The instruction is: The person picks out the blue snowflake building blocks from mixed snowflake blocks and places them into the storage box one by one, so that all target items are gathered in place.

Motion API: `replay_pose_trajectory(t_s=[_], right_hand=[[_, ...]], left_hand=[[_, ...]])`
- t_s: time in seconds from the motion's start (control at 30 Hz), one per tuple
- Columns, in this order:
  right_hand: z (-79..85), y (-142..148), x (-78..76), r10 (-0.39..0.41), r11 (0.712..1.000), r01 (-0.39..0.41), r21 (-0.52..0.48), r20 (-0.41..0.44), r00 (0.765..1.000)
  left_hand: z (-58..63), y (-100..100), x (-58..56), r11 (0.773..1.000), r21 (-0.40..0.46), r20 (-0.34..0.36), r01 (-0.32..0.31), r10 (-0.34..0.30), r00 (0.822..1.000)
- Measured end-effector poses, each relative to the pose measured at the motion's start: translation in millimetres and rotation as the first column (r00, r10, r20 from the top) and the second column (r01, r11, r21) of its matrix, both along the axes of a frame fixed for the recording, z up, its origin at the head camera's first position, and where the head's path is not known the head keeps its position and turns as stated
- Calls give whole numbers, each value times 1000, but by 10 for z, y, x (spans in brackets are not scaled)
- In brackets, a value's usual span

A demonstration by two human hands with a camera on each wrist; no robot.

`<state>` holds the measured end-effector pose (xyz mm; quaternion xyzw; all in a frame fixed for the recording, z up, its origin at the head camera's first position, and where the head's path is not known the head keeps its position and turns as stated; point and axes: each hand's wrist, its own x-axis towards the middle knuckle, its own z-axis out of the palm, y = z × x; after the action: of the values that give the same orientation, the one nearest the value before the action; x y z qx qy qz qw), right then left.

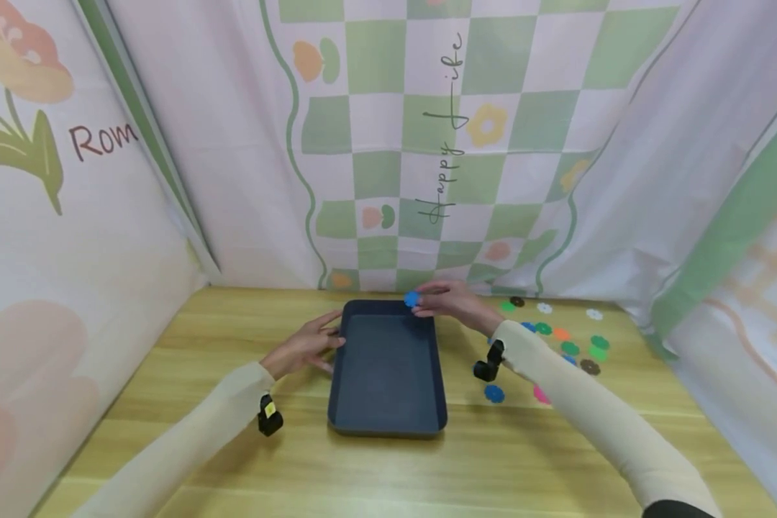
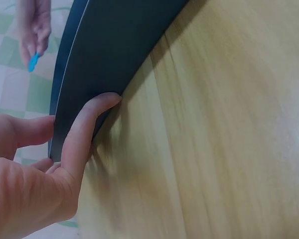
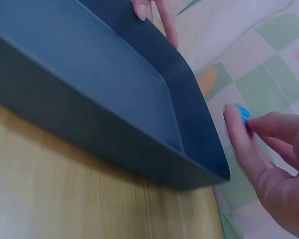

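Note:
A dark grey rectangular baking tray (image 1: 388, 374) lies on the table and holds nothing. My left hand (image 1: 307, 345) grips its left wall; in the left wrist view the thumb (image 2: 37, 130) is at the rim and a finger (image 2: 82, 127) bends against the outer side. My right hand (image 1: 453, 303) pinches a small blue notched disc (image 1: 411, 299) over the tray's far right corner. The right wrist view shows this disc (image 3: 243, 114) between thumb and fingers, just beyond the tray's far wall (image 3: 189, 107).
Right of the tray, notched discs in several colours are scattered on the wooden table (image 1: 233, 345), among them a blue disc (image 1: 494, 393), a brown disc (image 1: 590, 367) and a white disc (image 1: 594, 314). The right forearm covers some. A checked curtain (image 1: 421, 144) hangs behind the table.

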<state>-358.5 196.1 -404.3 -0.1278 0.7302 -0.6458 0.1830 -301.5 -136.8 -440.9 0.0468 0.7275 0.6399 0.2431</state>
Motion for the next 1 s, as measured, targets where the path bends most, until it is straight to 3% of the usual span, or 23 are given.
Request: replay_pose_trajectory(t_s=[0.23,0.33,0.53,0.9,1.0], right_hand=[[-46,-308,-80,-30,999,30,-19,42,999],[-80,-454,-107,-6,1000,7,-9,57,998],[-159,-771,-100,22,996,-30,78,112,993],[-368,-1233,-64,-180,982,166,93,157,971],[-375,-1266,-62,-201,979,191,73,167,965]], left_hand=[[23,19,12,1000,-28,-29,8,-9,1000],[24,25,12,1000,-31,-28,2,-3,1000],[20,36,15,998,-52,-22,-21,20,1000],[26,46,61,996,-72,-30,-48,46,998],[34,65,62,997,-69,-41,-40,37,998]])
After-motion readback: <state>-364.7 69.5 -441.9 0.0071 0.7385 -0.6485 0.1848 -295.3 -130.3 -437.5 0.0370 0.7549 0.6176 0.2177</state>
